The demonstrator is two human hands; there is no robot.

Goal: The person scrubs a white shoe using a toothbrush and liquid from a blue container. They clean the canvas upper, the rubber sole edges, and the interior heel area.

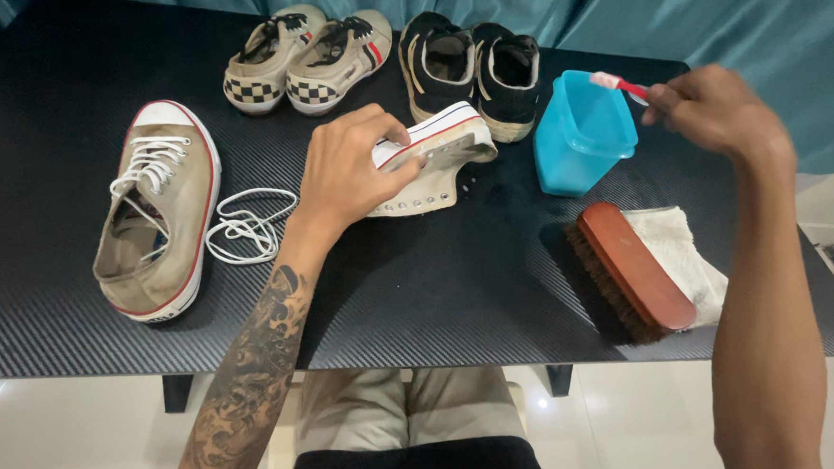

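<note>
With the left hand [352, 167] pressing the unlaced beige canvas sneaker [432, 158] on its side on the black tabletop [439, 290] and the right hand [715, 109] pinching a red-and-white toothbrush [616, 83] over the open blue plastic tub [581, 133], a careless dip could tip the tub.

On the surface [439, 290], the held shoe [432, 158] lies near the centre under the left hand [347, 167]. At nine o'clock from it lie loose laces [245, 224], then a sneaker [159, 215]. At twelve o'clock stand two shoe pairs [308, 59] [470, 65] side by side. At three o'clock stands a tub [578, 136], the right hand's [715, 109] toothbrush [618, 83] above it. At four o'clock a brush [633, 271] lies on a cloth [684, 249].
</note>
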